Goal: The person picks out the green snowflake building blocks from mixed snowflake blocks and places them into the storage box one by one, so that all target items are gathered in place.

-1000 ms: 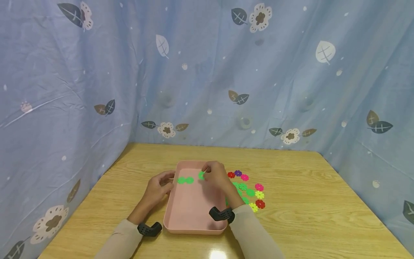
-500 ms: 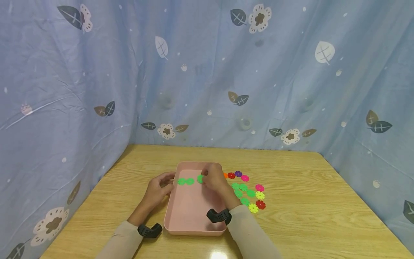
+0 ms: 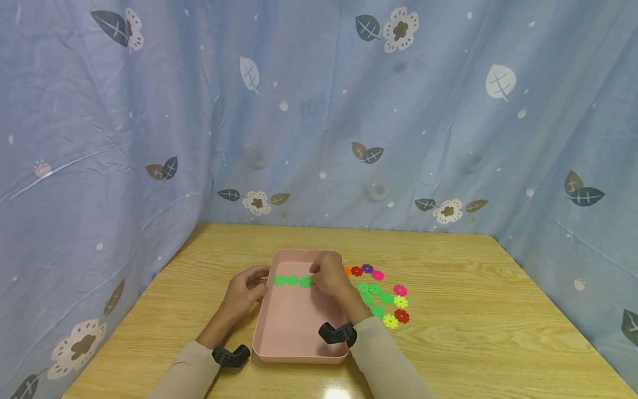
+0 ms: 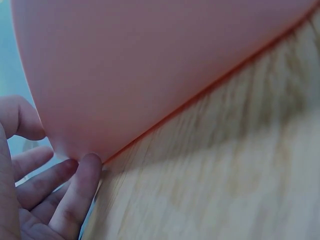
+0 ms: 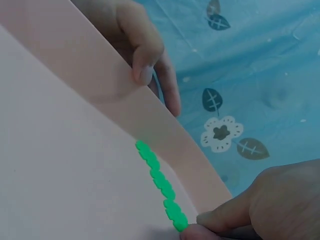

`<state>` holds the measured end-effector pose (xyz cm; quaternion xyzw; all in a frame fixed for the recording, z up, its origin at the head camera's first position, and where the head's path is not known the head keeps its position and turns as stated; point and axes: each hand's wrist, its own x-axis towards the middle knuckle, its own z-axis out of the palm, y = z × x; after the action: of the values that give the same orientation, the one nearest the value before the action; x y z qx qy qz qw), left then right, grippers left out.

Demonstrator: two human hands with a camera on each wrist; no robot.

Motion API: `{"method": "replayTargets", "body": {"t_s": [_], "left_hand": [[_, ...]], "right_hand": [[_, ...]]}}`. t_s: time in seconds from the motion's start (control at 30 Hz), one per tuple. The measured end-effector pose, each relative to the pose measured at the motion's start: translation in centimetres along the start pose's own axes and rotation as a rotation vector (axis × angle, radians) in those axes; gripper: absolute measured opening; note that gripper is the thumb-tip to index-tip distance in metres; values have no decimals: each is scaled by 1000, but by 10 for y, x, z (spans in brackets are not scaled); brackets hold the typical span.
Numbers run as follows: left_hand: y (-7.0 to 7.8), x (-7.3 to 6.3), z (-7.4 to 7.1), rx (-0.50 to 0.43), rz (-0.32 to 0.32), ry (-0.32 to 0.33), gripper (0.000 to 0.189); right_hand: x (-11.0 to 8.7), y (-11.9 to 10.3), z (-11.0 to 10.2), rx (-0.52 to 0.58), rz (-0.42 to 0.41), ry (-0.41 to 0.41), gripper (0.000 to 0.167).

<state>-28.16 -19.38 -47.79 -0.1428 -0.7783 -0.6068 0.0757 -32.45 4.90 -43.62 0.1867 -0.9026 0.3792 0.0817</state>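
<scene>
A pink tray [image 3: 299, 332] lies on the table. Inside, toward its far end, two green flower-shaped plastic discs [image 3: 286, 280] lie in a row, with a third green disc [image 3: 305, 282] at their right end. My right hand [image 3: 329, 274] reaches over the tray's right side, and its thumb and forefinger pinch that third disc at its edge, low at the tray floor in the right wrist view. My left hand [image 3: 242, 289] rests against the tray's left side near the far corner. In the left wrist view its fingertips [image 4: 90, 162] touch the outer wall.
Right of the tray lie several more green discs [image 3: 375, 288], plus yellow [image 3: 390, 321], red [image 3: 401, 316], pink [image 3: 400, 290], purple [image 3: 367, 268] and orange ones partly behind the right hand. A blue patterned curtain [image 3: 319, 111] surrounds the table [image 3: 498, 321].
My right hand has brought the third green disc down and left, into line beside the other two. The left hand has stayed at the tray's side.
</scene>
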Motion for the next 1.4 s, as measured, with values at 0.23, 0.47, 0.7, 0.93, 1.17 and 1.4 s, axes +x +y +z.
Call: {"method": "replayTargets", "body": {"t_s": [0.23, 0.47, 0.7, 0.93, 1.17, 1.4], "left_hand": [[-1, 2, 0, 24, -11, 13, 48], [-1, 1, 0, 14, -8, 8, 48], [-4, 1, 0, 18, -10, 11, 48], [-4, 2, 1, 19, -10, 16, 48], [4, -2, 1, 29, -24, 16, 49], [35, -11, 1, 27, 8, -13, 47]], "right_hand": [[-2, 2, 1, -105, -99, 4, 15], [-6, 1, 2, -43, -55, -171, 11], [-6, 3, 2, -48, -46, -196, 14], [-7, 1, 0, -30, -56, -197, 15], [-10, 2, -4, 9, -132, -166, 24], [-16, 3, -23, 91, -137, -117, 23]]}}
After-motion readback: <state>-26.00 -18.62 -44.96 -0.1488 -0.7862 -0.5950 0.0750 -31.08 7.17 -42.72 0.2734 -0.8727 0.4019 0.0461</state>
